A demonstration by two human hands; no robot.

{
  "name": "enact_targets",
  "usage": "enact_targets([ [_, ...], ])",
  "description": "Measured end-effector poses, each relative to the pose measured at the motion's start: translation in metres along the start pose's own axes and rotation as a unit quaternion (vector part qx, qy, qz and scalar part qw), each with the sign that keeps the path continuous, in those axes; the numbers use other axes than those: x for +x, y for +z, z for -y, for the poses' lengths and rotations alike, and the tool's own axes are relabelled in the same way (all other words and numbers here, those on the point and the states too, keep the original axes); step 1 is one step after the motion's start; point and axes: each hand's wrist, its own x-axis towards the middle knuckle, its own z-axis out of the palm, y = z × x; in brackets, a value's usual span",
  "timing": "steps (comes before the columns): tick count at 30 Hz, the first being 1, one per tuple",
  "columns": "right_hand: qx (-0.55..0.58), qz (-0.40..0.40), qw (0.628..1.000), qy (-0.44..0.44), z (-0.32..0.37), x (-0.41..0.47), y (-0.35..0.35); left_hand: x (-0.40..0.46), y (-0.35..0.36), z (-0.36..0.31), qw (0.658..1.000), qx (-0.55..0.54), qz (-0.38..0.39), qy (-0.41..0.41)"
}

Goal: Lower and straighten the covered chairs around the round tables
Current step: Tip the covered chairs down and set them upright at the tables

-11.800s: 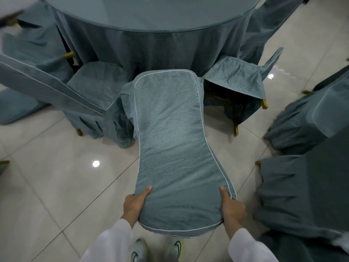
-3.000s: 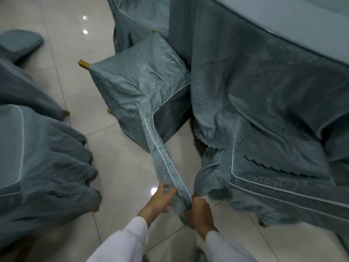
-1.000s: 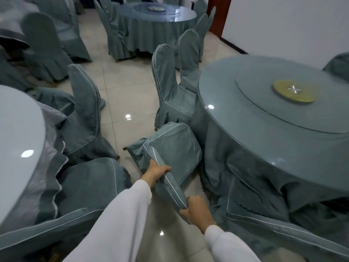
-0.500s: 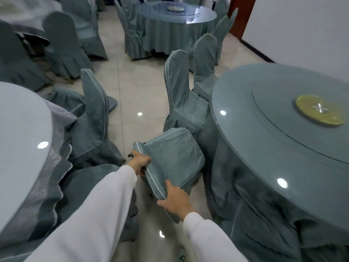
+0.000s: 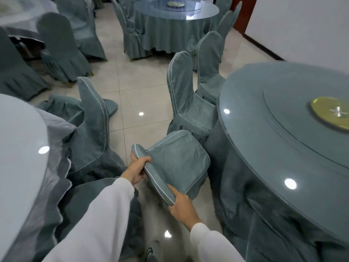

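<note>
A: Where's the chair (image 5: 177, 159)?
B: On the tiled floor (image 5: 139, 91), tipped over, its seat toward the near round table (image 5: 283, 148) on the right. The covered backrest runs toward the person.

A: Hands?
B: Left hand (image 5: 137, 170) grips the far end of the backrest's edge, fingers curled over the top. Right hand (image 5: 182, 207) grasps the near end of the same edge, thumb along the white piping. Both sleeves are white.

A: Neighbours?
B: Two upright covered chairs (image 5: 186, 99) stand just beyond it at the table's edge. Across the aisle, another chair (image 5: 94, 118) stands at the left table (image 5: 20, 148), and a fallen one (image 5: 107, 106) lies behind it.

A: Tabletop?
B: A glass turntable with a yellow hub (image 5: 330, 113). A third table (image 5: 175, 8) stands further back.
</note>
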Motion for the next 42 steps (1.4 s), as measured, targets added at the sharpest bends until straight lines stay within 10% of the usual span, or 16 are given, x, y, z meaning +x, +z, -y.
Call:
enact_targets([
  [28,-0.167,-0.017,0.98,0.105,0.004,0.027,-0.058,0.091,0.055,-0.006,0.985,0.026,0.132,-0.111],
  [42,-0.179,-0.003,0.982,0.055,0.01,0.104,-0.07,0.139,0.088,-0.064,0.991,0.081,0.075,-0.077],
])
